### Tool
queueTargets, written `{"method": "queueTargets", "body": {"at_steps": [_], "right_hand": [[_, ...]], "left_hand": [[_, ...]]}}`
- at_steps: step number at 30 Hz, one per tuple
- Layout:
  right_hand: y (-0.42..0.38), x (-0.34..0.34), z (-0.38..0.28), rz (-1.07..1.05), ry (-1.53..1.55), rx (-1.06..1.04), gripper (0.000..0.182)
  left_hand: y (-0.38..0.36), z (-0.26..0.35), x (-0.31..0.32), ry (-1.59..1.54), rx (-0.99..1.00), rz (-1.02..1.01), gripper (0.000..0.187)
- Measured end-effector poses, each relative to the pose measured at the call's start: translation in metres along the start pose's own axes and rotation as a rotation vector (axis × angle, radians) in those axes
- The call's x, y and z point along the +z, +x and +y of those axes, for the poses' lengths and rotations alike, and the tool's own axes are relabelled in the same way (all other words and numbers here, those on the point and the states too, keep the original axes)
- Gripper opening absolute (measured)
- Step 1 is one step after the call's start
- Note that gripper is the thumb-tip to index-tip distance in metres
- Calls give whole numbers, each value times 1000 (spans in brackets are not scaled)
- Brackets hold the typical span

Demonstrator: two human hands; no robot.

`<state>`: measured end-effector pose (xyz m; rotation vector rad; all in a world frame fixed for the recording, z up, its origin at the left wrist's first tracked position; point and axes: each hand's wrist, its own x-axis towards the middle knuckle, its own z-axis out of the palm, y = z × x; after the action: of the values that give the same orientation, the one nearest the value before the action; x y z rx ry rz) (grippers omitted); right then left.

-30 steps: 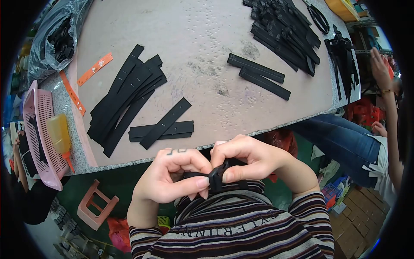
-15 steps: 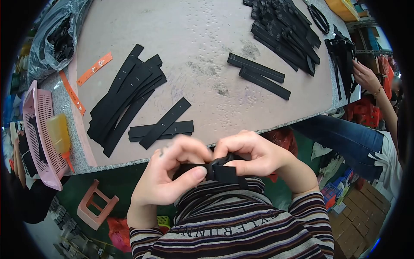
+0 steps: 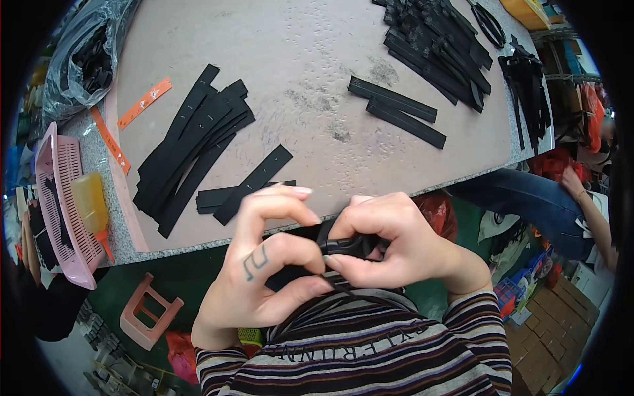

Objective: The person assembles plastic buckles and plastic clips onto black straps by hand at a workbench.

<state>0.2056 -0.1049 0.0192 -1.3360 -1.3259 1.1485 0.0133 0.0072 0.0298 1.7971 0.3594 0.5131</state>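
A black plastic buckle (image 3: 343,247) with black webbing is between my hands, above my lap at the table's front edge. My right hand (image 3: 396,241) is closed on the buckle, thumb below and curled fingers above. My left hand (image 3: 267,264) is closed beside it, thumb and index finger around the black strap (image 3: 302,272), which they partly hide; its other fingers are raised and bent. Just beyond my left hand, black strips (image 3: 254,185) lie crossed on the table. A larger fanned pile of black strips (image 3: 198,129) is farther left.
Two black strips (image 3: 399,112) and a heap of black straps (image 3: 439,53) lie at the right of the table (image 3: 297,66), with scissors (image 3: 489,26) nearby. At left are orange strips (image 3: 145,102), a pink basket (image 3: 63,211), a glue bottle (image 3: 90,204) and a plastic bag (image 3: 86,59). A co-worker (image 3: 555,204) is at right.
My left hand has turned, with its back now showing and its fingers lifted. The buckle has rotated in my right hand. The co-worker's hand has moved down, off the hanging black straps.
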Motion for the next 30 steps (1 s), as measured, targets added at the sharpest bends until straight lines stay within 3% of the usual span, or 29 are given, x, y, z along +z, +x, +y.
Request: {"method": "queueTargets", "body": {"at_steps": [3, 4, 7, 10, 13, 19, 25, 30], "right_hand": [[-2, -2, -10, -12, -85, -10, 13], [-3, -1, -9, 5, -116, -30, 15], [-5, 5, -4, 107, -210, -108, 14], [-4, 7, -2, 151, -221, -114, 16], [-6, 1, -10, 54, -81, 74, 17], [-4, 4, -9, 74, -85, 43, 17], [-3, 4, -11, 74, -61, 38, 15], [-3, 7, -8, 88, -117, -23, 17]], "left_hand": [[-10, -3, -13, -19, -42, -112, 26], [-19, -6, -8, -237, -204, -78, 21], [-21, -3, 0, -231, -265, 14, 18], [-13, 5, 3, 76, -180, 81, 20], [-16, 6, 7, 255, -132, 158, 23], [-10, 11, 10, 478, -33, 189, 23], [-9, 13, 6, 452, -13, 183, 23], [-6, 20, 3, 439, -110, 111, 19]]}}
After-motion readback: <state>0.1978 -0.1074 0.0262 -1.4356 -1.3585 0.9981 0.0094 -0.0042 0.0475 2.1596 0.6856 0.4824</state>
